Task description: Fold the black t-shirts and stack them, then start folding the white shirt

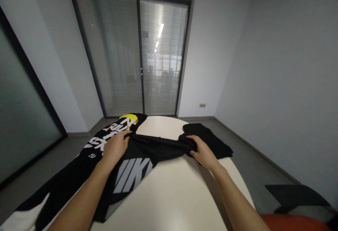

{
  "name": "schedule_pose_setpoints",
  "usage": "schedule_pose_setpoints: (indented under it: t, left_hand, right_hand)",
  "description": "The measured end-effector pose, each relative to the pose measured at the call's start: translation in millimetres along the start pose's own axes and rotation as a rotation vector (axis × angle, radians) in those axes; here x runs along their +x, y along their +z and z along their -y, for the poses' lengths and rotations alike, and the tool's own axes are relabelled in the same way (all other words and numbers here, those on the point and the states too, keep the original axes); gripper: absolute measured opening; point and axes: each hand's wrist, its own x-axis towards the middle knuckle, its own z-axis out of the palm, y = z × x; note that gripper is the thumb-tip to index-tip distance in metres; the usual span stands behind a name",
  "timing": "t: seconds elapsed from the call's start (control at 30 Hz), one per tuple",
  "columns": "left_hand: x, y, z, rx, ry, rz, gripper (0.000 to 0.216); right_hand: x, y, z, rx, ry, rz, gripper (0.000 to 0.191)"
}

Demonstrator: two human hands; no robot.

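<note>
A black garment [155, 146] with large white lettering is stretched between my two hands over a white oval table [171, 195]. My left hand [116, 145] is closed on its left edge, above more black clothing with white print [105, 136]. My right hand [202, 150] is closed on its right edge, beside a folded black garment [211, 139] lying at the table's far right.
Black clothes with white and yellow print [128, 120] cover the table's left side down to the near corner. A glass door with blinds [139, 58] stands behind the table. A dark chair [295, 194] and an orange seat [298, 222] are at the lower right.
</note>
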Motion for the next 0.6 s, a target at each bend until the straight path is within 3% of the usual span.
schedule_pose_setpoints:
  t: [0.13,0.2,0.3,0.4,0.5,0.6]
  left_hand:
    - [-1.7,-10.2,-2.0,0.149,-0.016,-0.304,0.044]
    - [-5.8,-10.5,-11.2,0.151,0.011,-0.301,0.045]
    - [-15.1,-6.1,-29.0,0.036,0.034,0.011,0.035]
    - [-28.0,3.8,-42.6,0.007,0.057,0.315,0.052]
    - [-39.3,15.8,-47.4,0.038,0.183,0.456,0.061]
    - [-41.7,24.0,-45.7,0.068,0.262,0.479,0.036]
  right_hand:
    - [3.0,-1.4,2.2,-0.191,0.046,-0.346,0.055]
    - [3.2,3.3,7.7,-0.29,0.061,-0.38,0.046]
    - [1.6,12.4,19.7,-0.35,0.07,-0.261,0.02]
    - [-2.5,21.6,32.7,-0.248,0.058,0.031,0.015]
    - [-8.0,32.4,41.1,-0.137,-0.005,0.247,0.03]
    - [-11.5,43.9,42.0,-0.168,-0.045,0.302,0.035]
